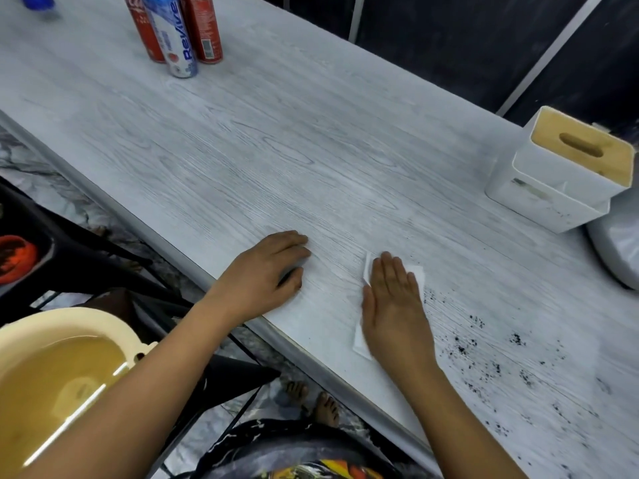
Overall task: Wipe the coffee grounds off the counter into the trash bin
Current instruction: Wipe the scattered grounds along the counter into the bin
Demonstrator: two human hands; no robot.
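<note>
Dark coffee grounds [491,350] lie scattered over the right part of the pale wood-grain counter [276,160]. My right hand [394,305] lies flat, fingers together, pressing a white tissue [361,335] onto the counter just left of the grounds. My left hand [269,271] rests palm down near the counter's front edge, fingers slightly curled, holding nothing. A cream-coloured bin [62,368] stands below the counter's edge at the lower left, partly hidden behind my left forearm.
A white tissue box with a wooden lid [560,171] stands at the right. Beside it a grey rounded object [619,254] pokes in. Three drink cans [179,32] stand at the back. A black chair frame [103,267] is under the counter's edge.
</note>
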